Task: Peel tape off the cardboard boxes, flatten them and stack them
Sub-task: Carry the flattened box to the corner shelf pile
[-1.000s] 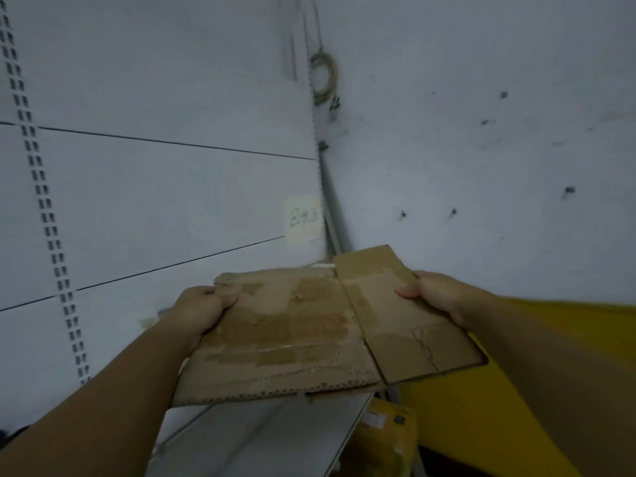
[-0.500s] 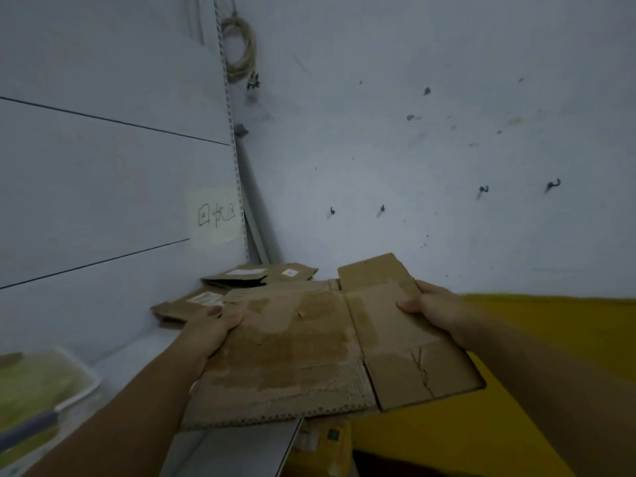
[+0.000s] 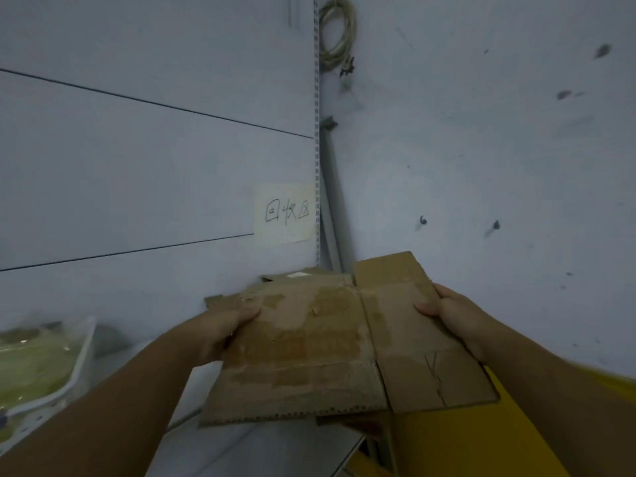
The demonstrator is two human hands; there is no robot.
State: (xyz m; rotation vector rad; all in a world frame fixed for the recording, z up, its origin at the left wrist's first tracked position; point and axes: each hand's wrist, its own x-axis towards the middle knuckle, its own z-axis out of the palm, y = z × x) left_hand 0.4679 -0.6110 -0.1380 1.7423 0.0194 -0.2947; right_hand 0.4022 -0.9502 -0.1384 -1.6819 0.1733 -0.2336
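The left hand (image 3: 220, 325) and right hand (image 3: 444, 311) are clamping 2 opposite edges of the flattened box (image 3: 327, 349), holding it below the handwritten label (image 3: 287, 212), near the stack (image 3: 216, 299) under that label. It is looking light, stiff and slightly torn; edge grips are suiting it.

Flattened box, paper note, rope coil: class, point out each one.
flattened box (image 3: 303, 352), head view, middle of its top face.
paper note (image 3: 285, 212), head view, on the handwriting.
rope coil (image 3: 349, 31), head view, its right-hand loops.
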